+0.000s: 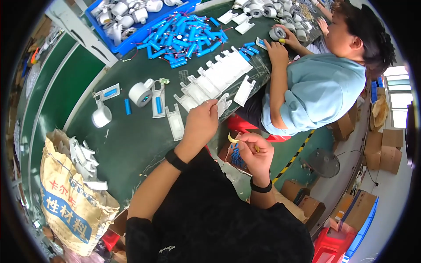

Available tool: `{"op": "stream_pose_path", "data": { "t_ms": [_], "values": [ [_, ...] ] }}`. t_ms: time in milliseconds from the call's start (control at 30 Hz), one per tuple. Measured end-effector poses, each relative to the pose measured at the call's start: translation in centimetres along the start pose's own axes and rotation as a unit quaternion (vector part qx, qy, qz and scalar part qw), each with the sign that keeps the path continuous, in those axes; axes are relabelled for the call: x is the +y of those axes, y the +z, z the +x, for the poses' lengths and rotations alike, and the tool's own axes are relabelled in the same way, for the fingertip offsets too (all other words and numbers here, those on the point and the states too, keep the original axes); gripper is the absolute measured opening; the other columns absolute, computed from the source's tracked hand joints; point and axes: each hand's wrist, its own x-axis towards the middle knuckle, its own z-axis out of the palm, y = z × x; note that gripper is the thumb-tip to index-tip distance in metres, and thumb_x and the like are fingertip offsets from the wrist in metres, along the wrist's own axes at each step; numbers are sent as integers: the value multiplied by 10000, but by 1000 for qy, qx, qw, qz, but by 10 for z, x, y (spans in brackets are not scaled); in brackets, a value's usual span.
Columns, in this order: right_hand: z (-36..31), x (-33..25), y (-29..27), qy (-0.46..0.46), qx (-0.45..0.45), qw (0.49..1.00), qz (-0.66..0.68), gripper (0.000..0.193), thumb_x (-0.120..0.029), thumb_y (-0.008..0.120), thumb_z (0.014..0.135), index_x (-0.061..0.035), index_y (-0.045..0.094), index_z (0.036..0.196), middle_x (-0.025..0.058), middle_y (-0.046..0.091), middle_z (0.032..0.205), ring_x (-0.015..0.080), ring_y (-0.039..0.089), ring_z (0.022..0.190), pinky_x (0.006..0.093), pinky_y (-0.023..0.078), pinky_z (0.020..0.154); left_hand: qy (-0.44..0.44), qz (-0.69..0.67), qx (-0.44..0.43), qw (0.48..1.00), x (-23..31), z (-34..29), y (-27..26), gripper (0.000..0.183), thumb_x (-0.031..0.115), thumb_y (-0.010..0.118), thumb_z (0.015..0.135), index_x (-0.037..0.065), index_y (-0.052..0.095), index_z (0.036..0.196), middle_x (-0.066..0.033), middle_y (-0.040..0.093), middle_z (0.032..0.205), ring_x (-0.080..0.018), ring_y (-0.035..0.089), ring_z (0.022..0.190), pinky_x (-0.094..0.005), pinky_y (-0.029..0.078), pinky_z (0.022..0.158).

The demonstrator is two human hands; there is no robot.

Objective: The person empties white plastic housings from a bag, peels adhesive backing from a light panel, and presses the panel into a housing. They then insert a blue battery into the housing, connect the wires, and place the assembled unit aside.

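Note:
My left hand is closed at the end of a row of white plastic covers, its fingertips pinching a white plastic cover. Off the table's front edge, my right hand is closed on a curved yellow strip, which sticks out between thumb and fingers. Left of my left hand, a single white cover lies on the dark green table. Another cover beyond it bears a blue cylindrical battery. A round white housing stands beside that cover.
A heap of blue batteries lies at the back beside a blue bin of white parts. Close on the right, a co-worker in a light blue shirt handles a round housing. A paper sack stands at left.

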Motion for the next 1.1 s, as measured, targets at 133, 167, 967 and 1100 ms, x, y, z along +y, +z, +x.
{"op": "stream_pose_path", "data": {
  "t_ms": [133, 167, 967, 1100],
  "values": [
    [3, -3, -11, 22, -1, 999, 45, 160, 129, 655, 876, 27, 695, 993, -66, 443, 646, 9, 466, 553, 194, 400, 508, -16, 23, 14, 1000, 4, -1, 10, 280, 143, 594, 953, -16, 675, 1170, -243, 701, 852, -378, 698, 771, -403, 531, 683],
    [3, -2, -12, 23, -2, 999, 46, 160, 129, 655, 876, 27, 695, 993, -66, 443, 646, 9, 466, 553, 194, 400, 508, 13, 49, 34, 998, 4, -1, 9, 282, 138, 606, 948, -13, 671, 1178, -241, 702, 872, -377, 701, 783, -402, 536, 687],
    [-19, -30, 170, 339, -390, 810, 277, 317, -195, 477, 1076, -119, 381, 783, -5, 402, 631, 45, 267, 463, 208, 197, 386, -83, 514, 181, 834, -110, -170, -301, 662, -9, 757, 739, 171, 608, 1358, -106, 403, 1548, -405, 351, 1415, -478, 333, 1175],
    [-28, -23, 173, 243, -414, 837, 263, 228, -167, 505, 1064, -104, 444, 853, -12, 399, 633, 37, 272, 476, 199, 202, 391, -134, 548, 82, 821, -120, -162, -340, 602, 73, 792, 741, 169, 642, 1315, -72, 435, 1535, -368, 356, 1430, -478, 296, 1200]
  ]
}}
